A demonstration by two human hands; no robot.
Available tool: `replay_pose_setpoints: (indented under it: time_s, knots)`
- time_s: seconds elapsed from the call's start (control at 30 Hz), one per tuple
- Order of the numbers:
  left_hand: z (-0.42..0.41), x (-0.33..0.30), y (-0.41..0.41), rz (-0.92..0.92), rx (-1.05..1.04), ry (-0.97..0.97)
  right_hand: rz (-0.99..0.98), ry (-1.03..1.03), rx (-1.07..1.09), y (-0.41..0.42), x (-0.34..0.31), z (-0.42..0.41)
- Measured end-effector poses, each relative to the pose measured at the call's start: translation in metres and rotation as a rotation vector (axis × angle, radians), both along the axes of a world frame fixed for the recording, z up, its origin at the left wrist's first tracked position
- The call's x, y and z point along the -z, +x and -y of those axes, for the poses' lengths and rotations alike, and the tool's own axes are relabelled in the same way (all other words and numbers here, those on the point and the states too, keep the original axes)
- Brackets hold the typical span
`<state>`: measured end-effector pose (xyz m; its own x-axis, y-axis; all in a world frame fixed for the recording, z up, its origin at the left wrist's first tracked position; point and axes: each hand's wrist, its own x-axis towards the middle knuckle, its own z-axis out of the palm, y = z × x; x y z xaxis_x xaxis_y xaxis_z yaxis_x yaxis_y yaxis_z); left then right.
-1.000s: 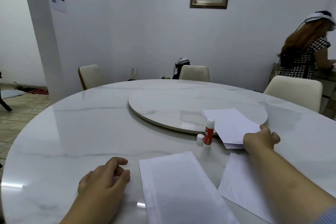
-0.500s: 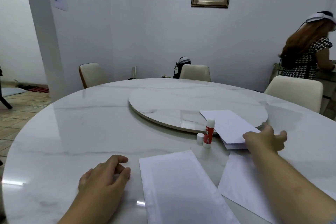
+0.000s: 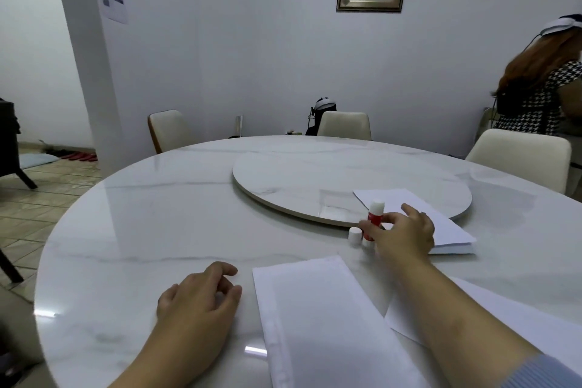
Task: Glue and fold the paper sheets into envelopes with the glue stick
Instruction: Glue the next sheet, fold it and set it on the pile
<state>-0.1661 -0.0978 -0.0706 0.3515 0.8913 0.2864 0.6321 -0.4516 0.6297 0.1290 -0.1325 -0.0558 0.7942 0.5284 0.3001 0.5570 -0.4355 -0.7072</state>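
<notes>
While the left hand [image 3: 201,299] rests palm-down on the marble bench [image 3: 151,230] with its fingers loosely curled and holding nothing, the right hand [image 3: 401,235] reaches forward and closes its thumb and fingers round the glue stick [image 3: 374,214]. That stick stands upright, its long axis vertical, white end pointing up and red body partly hidden behind the fingers; it sits on the bench just at the near edge of the round turntable [image 3: 315,173]. Its white cap [image 3: 355,236] stands on the bench just beside it, to the left. Behind the right hand a stack of paper sheets [image 3: 447,230] lies flat, partly on the turntable and partly over its rim, its long axis running away to the left. Directly before the person lies a folded sheet [image 3: 318,318], long axis running from the near edge away and slightly left, a narrow folded strip along its left side. Another sheet [image 3: 519,321] lies under the right forearm, to the right of the folded one.
</notes>
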Motion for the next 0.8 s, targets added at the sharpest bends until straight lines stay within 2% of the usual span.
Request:
replay_pose_setpoints:
  time_s: [0.1, 0.17, 0.27, 0.33, 0.5, 0.6, 0.7, 0.8]
  knots:
    - [0.003, 0.000, 0.000, -0.038, 0.033, 0.033, -0.112, 0.341, -0.197, -0.013, -0.011, 0.015]
    - [0.006, 0.001, 0.001, -0.102, 0.060, 0.064, -0.223, 0.460, -0.347, -0.026, -0.022, 0.029]
    - [0.009, 0.002, 0.010, -0.277, 0.100, 0.128, -0.211, 0.398, -0.465, -0.035, -0.024, 0.048]
    - [0.015, -0.001, 0.027, -0.346, 0.168, 0.114, -0.222, 0.395, -0.452, -0.040, -0.017, 0.059]
    - [0.036, -0.002, 0.091, -0.427, 0.316, 0.058, -0.491, 0.595, -0.337, -0.048, -0.004, 0.074]
    - [0.037, 0.011, 0.103, -0.536, 0.345, 0.032, -0.567, 0.636, -0.367, -0.048, -0.002, 0.075]
    - [0.031, 0.018, 0.100, -0.621, 0.394, 0.053, -0.502, 0.569, -0.394, -0.049, -0.001, 0.069]
    - [0.027, 0.018, 0.096, -0.617, 0.421, 0.062, -0.357, 0.416, -0.434, -0.051, 0.001, 0.057]
